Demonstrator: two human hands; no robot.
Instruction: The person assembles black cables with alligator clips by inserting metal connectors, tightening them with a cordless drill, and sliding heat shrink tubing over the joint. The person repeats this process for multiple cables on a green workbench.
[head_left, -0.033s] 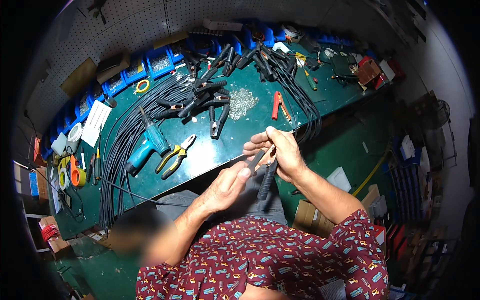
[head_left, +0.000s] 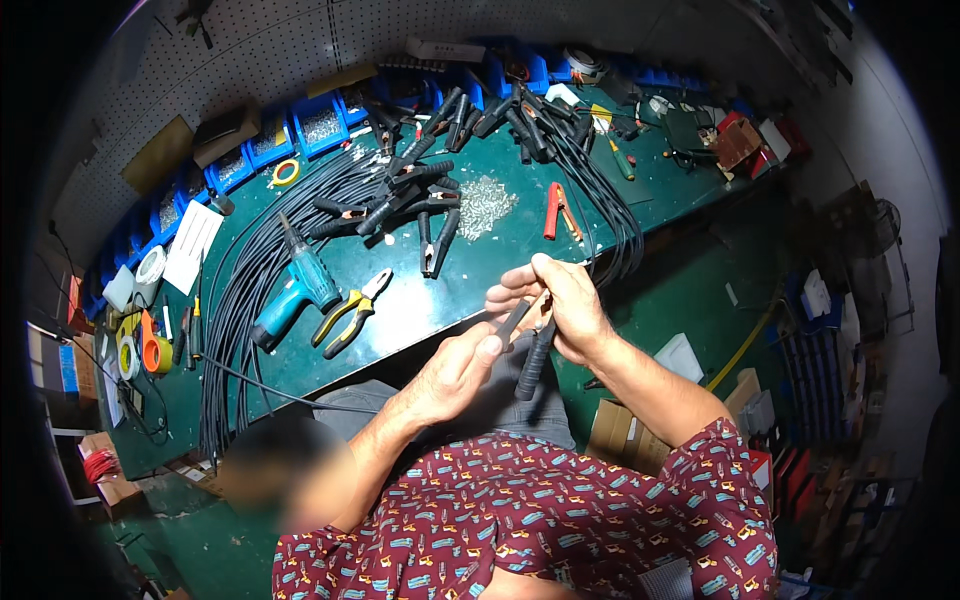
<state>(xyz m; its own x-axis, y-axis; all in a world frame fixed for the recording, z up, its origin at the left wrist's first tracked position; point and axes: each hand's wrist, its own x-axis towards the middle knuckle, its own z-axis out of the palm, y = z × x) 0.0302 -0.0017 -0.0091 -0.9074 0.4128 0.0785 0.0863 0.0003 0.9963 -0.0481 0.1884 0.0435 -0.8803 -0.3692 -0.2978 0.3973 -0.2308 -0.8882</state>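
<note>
Above my lap, my two hands hold a black battery clamp [head_left: 535,366] with ribbed grips and copper-coloured metal near its jaws. My left hand [head_left: 452,378] is closed, its thumb and fingers pinching one dark handle. My right hand [head_left: 568,308] curls about the jaw end, some fingers stretched toward the left; its palm side hides part of the clamp. The other ribbed handle hangs down between the hands. A black cable [head_left: 290,393] runs from the bench toward my left forearm, and its far end is hidden.
On the green bench [head_left: 420,320] lie a teal heat gun or driver [head_left: 298,292], pliers [head_left: 352,312], a pile of black clamps [head_left: 400,195], loose metal screws [head_left: 486,207], a red clamp [head_left: 553,212] and cable bundles [head_left: 225,340]. Blue bins [head_left: 270,145] line the back. A cardboard box [head_left: 622,435] stands on the floor.
</note>
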